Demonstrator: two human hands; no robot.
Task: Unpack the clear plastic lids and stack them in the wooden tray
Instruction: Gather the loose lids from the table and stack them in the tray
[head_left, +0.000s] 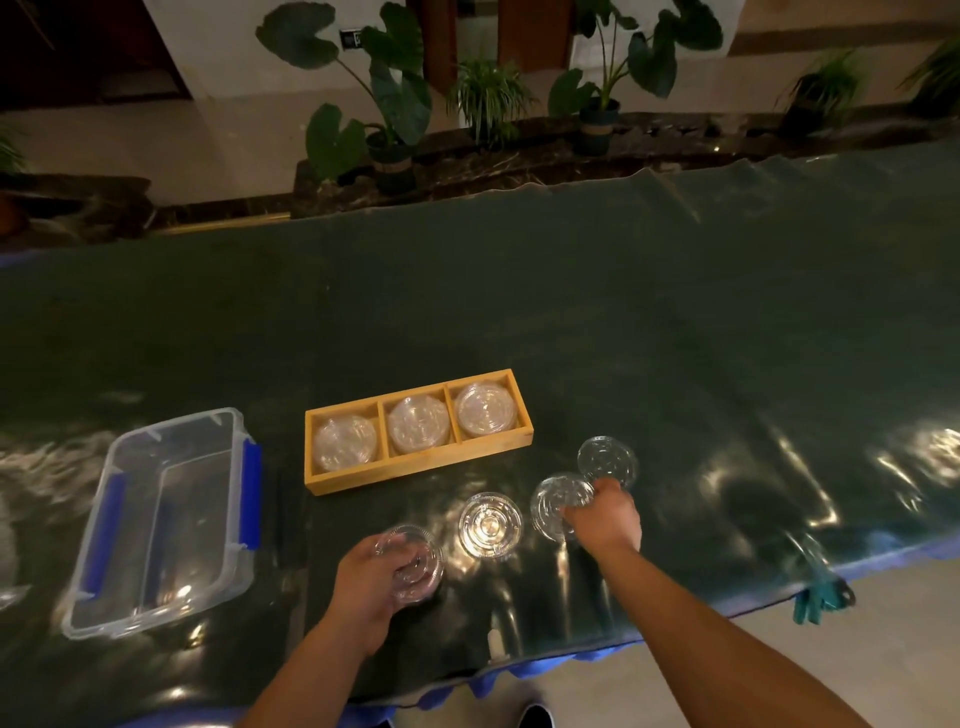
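Observation:
A wooden tray (415, 470) with three compartments lies mid-table, and each compartment holds a stack of clear plastic lids (418, 422). In front of it, more clear lids sit on the dark table cover. My left hand (366, 582) grips one lid (415, 564) near the front edge. My right hand (605, 514) holds another lid (556, 504), tilted up off the table. A loose lid (489, 525) lies flat between my hands. One more loose lid (607, 460) rests just beyond my right hand.
An open clear plastic box (171, 519) with blue clips stands at the left. The table's front edge runs close to my arms, with a teal clamp (821, 597) at the right. Potted plants (395, 150) line the far side beyond the table.

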